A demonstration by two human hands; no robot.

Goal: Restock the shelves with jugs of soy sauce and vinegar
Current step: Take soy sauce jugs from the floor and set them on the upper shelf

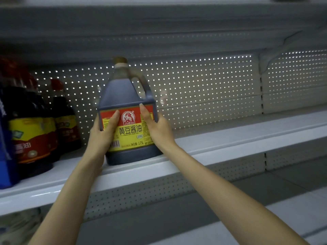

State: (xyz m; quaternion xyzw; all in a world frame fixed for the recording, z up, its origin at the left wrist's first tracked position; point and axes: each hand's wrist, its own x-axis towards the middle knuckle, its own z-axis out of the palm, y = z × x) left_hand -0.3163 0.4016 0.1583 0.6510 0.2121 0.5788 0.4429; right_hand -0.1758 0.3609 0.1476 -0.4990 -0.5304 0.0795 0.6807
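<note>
A dark soy sauce jug (128, 96) with a gold cap, a built-in handle and a red and yellow label stands upright near the front edge of the white shelf (230, 137). My left hand (104, 131) grips its left side, thumb across the label. My right hand (156, 126) grips its right side, thumb also on the label. Both arms reach up from below.
Two soy sauce bottles with red caps (33, 128) (65, 121) stand on the shelf to the left, with a blue package (5, 149) at the far left edge. A perforated white back panel (203, 89) runs behind. Another shelf (159, 20) hangs overhead and a lower shelf (292, 209) sits below.
</note>
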